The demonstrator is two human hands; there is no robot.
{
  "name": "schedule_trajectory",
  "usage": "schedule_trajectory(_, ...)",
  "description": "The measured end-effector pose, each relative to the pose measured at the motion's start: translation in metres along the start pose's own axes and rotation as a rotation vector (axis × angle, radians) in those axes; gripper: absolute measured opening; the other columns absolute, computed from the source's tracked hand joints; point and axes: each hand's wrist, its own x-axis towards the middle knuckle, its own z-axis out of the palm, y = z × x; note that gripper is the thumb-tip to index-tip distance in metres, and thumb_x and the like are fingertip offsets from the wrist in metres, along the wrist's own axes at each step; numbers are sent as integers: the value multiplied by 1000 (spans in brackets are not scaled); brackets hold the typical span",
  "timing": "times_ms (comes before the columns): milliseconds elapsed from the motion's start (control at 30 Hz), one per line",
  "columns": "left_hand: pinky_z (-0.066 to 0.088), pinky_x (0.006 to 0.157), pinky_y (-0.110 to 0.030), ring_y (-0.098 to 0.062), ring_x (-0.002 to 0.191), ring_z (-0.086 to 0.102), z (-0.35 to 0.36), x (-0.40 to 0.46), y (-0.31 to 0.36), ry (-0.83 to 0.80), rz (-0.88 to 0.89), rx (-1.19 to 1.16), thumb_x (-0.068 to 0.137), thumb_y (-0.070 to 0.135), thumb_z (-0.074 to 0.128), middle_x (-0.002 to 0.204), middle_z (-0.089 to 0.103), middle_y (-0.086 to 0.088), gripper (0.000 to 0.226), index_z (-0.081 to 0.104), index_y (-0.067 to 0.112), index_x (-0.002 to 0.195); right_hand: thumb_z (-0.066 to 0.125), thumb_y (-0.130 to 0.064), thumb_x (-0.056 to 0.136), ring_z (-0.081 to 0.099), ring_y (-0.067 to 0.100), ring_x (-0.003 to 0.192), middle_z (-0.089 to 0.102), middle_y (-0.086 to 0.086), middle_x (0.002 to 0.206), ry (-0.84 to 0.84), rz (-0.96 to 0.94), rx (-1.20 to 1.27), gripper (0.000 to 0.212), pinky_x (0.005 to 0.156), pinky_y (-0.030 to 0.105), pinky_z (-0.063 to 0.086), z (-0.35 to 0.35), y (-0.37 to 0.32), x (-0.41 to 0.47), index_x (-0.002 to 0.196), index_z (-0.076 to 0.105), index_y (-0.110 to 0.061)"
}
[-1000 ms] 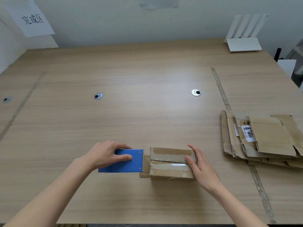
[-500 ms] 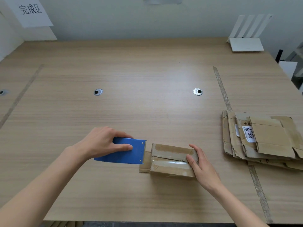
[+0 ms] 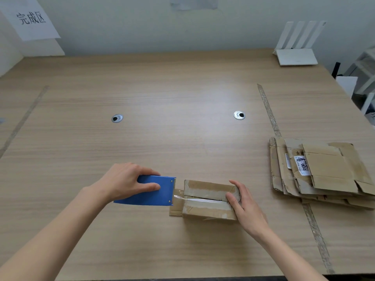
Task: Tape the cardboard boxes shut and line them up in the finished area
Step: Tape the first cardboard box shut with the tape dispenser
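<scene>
- Small cardboard box (image 3: 210,199) sits near the front edge of the wooden surface (image 3: 162,94), a bit right of the middle, top flaps folded down with the seam running left to right.
- Left hand (image 3: 125,181) has its grip wrapped around a blue tape dispenser (image 3: 151,191), thumb along the near side and fingers curled over the far edge. The toothed end points right, just off the box's left end.
- A short run of clear tape (image 3: 179,196) stretches from the dispenser onto the seam, crossing a side flap that sticks out flat at the box's left end.
- Right hand (image 3: 246,207) holds down the box's right end, fingers laid fairly straight over the top corner, thumb on the seam. More of a press than a squeeze.
- Stack of flattened boxes (image 3: 316,171) lies by the right edge, well apart from the box, one with a white label.
- Strips of old tape (image 3: 269,112) run front to back across the surface.
- Paper sign (image 3: 30,19) with Chinese characters hangs on the wall past the far left corner; a white router (image 3: 297,51) sits at the far right corner.
</scene>
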Motion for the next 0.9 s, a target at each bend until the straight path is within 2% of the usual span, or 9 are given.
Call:
schedule_trajectory(133,47,75,-26,-5,91,57,24,8,0,-66,-29,16,86,73,49,94,61,27,44,55,57,126,43,-54,100,43,-4,121,41,-27,142,0,-7,-3,44,93,34,41,1,2,1,143,36,-46)
schedule_trajectory(233,48,75,-28,-6,97,59,37,17,2,-85,-12,1,86,74,48,107,67,23,47,55,55,128,40,-60,98,44,-6,119,40,-29,142,2,-2,-3,47,96,37,43,2,2,1,143,34,-48)
schedule_trajectory(300,49,77,-30,-7,96,59,44,21,1,-95,-15,-23,85,74,48,108,67,22,47,55,55,128,40,-62,97,43,-7,120,40,-29,143,2,-6,0,48,98,38,44,3,2,1,143,34,-49)
schedule_trajectory(500,51,78,-31,-5,91,59,53,15,-8,-98,-41,-84,89,70,48,102,66,23,41,56,54,125,36,-69,91,41,-7,126,40,-30,143,5,2,19,52,101,40,43,3,0,0,141,34,-52)
schedule_trajectory(600,52,78,-31,-4,90,59,55,12,-11,-95,-57,-138,89,68,49,101,66,24,38,57,55,124,37,-67,93,41,-19,117,40,-31,142,6,4,21,49,100,40,44,2,0,-1,140,34,-53)
schedule_trajectory(800,49,73,-29,-5,84,59,53,13,-3,-113,-56,-125,90,69,48,94,66,23,38,56,55,125,38,-65,95,42,-7,123,39,-32,142,1,5,8,47,100,42,45,1,-1,-1,140,34,-53)
schedule_trajectory(900,47,68,-31,-9,81,59,52,17,5,-81,-48,-30,92,66,47,89,64,19,38,60,48,123,37,-65,95,43,-6,121,39,-32,142,9,5,3,47,99,43,45,2,-2,-2,140,34,-53)
